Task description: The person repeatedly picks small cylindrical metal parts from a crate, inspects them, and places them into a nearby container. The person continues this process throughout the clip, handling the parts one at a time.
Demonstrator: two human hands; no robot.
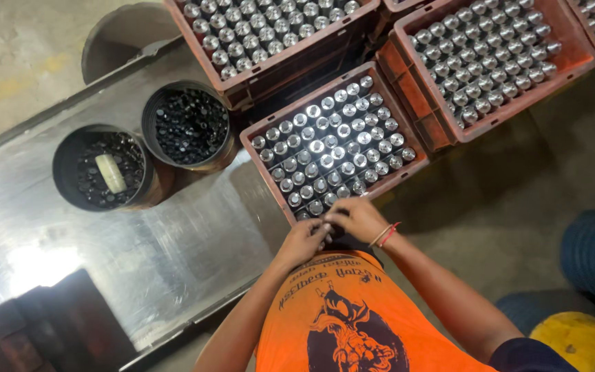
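Note:
My left hand (pixel 303 241) and my right hand (pixel 357 218) meet at the near edge of a reddish-brown plastic crate (pixel 264 165) packed with upright shiny metal cylinders (pixel 332 148). Both hands curl around something small between them, close to my orange shirt; what they grip is hidden by the fingers. A red thread band circles my right wrist.
A steel-topped table (pixel 173 255) lies on the left with two round black tubs (pixel 186 125) of small dark parts; one tub (pixel 102 169) holds a pale cylinder. More crates of cylinders (pixel 490 55) stand behind and to the right. Blue and yellow drums (pixel 590 289) sit at lower right.

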